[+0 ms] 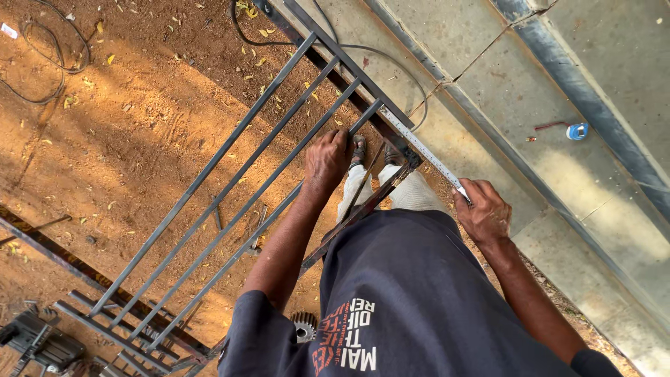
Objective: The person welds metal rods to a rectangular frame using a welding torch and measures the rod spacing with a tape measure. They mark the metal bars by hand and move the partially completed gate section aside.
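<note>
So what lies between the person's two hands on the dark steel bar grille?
In the head view, between the left hand and right hand run the grille's rusty end bar, the person's pale trouser legs and dark shoes.

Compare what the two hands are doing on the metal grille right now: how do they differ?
The left hand lies palm down on a dark bar of the grille, while the right hand pinches the end of a pale measuring strip laid along the frame's edge. The left reaches farther forward over the soil; the right sits nearer the body, by the concrete. Both are bare.
</note>
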### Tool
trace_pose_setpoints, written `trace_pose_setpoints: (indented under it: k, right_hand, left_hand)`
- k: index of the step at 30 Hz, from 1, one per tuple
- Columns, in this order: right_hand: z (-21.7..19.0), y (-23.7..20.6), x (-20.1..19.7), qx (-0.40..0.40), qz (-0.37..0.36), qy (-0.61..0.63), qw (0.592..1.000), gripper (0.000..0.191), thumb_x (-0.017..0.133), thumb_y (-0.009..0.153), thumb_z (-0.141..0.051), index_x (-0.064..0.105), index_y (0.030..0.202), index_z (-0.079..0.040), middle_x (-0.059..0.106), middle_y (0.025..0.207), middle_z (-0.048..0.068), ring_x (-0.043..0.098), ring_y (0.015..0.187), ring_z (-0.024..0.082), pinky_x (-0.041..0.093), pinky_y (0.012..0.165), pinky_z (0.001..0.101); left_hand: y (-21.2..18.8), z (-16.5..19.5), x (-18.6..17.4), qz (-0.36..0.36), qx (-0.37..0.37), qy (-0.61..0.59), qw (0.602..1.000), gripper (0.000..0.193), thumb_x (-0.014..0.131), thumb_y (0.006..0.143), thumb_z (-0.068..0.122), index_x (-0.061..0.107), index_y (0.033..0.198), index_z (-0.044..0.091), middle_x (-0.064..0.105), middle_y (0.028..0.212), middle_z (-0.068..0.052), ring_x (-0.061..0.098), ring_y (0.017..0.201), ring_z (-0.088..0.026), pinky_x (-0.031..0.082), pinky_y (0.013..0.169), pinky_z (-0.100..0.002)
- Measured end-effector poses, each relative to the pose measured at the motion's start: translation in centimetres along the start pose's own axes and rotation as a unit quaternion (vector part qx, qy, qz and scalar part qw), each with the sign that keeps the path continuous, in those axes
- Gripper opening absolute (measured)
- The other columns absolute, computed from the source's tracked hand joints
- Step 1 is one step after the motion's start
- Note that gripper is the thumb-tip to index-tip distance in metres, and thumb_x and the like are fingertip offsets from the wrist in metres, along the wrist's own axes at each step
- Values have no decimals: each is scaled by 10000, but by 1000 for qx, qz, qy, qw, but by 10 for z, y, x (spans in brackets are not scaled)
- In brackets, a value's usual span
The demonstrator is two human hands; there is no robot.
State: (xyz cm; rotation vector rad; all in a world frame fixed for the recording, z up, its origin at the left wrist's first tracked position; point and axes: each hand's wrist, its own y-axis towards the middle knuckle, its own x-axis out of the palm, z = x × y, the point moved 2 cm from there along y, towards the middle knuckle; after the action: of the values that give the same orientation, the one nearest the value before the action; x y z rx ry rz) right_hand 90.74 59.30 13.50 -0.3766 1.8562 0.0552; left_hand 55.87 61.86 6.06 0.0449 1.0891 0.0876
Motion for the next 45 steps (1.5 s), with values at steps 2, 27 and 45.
trace_pose_setpoints:
  k: [2,27,45]
  right_hand:
    - [-1,1,-1,-5,-6,8,1000,339,726,966,-248,728,1231,-37,739,1123,156,743,854,250,613,723,393]
    - [-32,117,14,103,-63,245,962,299,766,903,-203,752,1154,-42,767,843,127,743,730,201,586,687,363]
    - [-79,145,22,-135,85,77,984,207,793,945,-195,766,1064,-28,751,924,122,723,764,243,567,643,376]
  left_hand:
    - [1,1,0,12,-2,5,1000,196,650,990,280,708,968,94,779,959,-117,764,816,-240,609,608,-375]
    - [9,1,-5,-32,-7,-109,993,295,667,999,207,633,1251,58,734,1094,-165,753,891,-302,620,753,-434]
    - [11,3,-10,-36,-11,-96,995,327,679,951,193,648,1250,64,729,1090,-154,731,973,-294,609,807,-425]
